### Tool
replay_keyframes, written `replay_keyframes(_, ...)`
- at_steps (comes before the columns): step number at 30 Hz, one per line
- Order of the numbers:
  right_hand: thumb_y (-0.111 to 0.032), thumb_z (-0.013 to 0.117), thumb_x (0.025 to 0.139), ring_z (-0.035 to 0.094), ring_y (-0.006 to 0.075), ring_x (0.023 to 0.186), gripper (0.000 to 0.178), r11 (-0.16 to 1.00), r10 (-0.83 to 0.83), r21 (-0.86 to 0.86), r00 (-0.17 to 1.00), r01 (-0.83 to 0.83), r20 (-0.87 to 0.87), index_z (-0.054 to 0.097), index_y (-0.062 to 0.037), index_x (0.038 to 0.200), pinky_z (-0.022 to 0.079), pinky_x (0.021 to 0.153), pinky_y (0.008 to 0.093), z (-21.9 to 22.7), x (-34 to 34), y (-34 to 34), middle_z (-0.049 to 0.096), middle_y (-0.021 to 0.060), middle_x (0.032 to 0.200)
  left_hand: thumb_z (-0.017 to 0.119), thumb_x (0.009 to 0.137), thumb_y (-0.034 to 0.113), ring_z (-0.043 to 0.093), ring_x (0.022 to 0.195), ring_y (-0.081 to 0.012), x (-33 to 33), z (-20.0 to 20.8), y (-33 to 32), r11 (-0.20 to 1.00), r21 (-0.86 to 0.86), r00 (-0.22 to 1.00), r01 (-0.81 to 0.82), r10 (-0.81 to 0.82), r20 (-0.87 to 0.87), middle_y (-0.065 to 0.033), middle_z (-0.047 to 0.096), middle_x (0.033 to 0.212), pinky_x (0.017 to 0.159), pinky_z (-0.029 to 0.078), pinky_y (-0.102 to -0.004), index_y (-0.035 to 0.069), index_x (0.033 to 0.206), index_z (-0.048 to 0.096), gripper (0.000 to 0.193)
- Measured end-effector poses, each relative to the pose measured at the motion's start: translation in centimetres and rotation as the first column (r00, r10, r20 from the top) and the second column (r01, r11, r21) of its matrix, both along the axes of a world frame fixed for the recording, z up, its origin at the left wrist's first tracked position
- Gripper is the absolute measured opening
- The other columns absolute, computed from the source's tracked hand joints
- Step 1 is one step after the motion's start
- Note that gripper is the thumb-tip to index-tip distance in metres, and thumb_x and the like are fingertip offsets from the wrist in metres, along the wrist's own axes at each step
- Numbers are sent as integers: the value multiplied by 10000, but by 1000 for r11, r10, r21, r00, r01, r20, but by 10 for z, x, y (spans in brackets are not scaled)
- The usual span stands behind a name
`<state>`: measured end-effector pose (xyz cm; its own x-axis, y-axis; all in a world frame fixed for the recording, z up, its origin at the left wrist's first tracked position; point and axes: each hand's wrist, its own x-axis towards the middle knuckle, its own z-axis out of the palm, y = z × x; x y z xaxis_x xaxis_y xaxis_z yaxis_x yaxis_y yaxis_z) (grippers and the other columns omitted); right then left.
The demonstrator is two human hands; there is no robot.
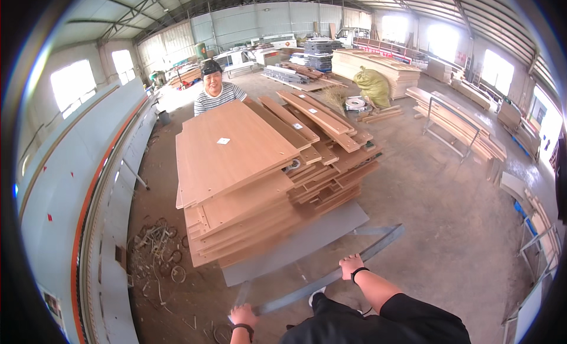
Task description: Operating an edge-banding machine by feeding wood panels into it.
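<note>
My left hand (243,315) is closed round the near end of a grey metal push bar (301,295). Further along that bar to the right, my right hand (351,266) grips it too. The bar belongs to a frame at the near side of a low load. Beyond it lies a grey sheet (348,217), partly under a tall, uneven stack of brown wooden panels (230,146). Several panels carry small white labels and drilled holes. What supports the stack underneath is hidden.
A person (218,93) in a striped top stands behind the stack. Along the left runs a long white machine (59,208). Tangled strips (158,249) lie on the floor beside it. To the right stand a metal rack (452,128) and board piles (472,137); a green sack (372,87) sits further back.
</note>
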<state>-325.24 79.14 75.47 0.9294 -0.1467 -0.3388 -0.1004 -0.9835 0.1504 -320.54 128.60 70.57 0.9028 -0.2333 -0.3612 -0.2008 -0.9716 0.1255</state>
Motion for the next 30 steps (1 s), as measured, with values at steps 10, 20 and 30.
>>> replay_keyframes(10, -407, 775, 741, 586, 268, 1293, 522, 999, -6, -33, 986, 0, -167, 724, -207, 1220, 394, 1122, 488, 30, -139, 32, 707, 61, 1280, 820, 671, 530, 654, 1205, -319, -146, 19, 33, 999, 0, 999, 41, -41, -11, -100, 741, 1194, 1015, 487, -492, 157, 1103, 747, 575)
replay_keyframes(20, -468, 801, 675, 602, 262, 1211, 558, 990, 60, 124, 997, -66, 56, 725, -215, 1167, 410, 1057, 449, 12, -280, 45, 724, 46, 1187, 747, 723, 353, 594, 1260, -313, -279, 21, 49, 991, 88, 993, -98, 91, 82, -89, 714, 1247, 1110, 403, -451, 168, 1132, 752, 449)
replay_keyframes(30, -521, 767, 714, 607, 316, 1271, 617, 978, 151, 159, 982, -132, -116, 702, -212, 1244, 444, 1084, 500, 2, -398, 79, 702, 103, 1276, 662, 859, 303, 521, 1380, -295, -396, -8, 77, 953, 224, 977, -203, 214, -23, -92, 640, 1401, 1193, 303, -456, 149, 1305, 684, 473)
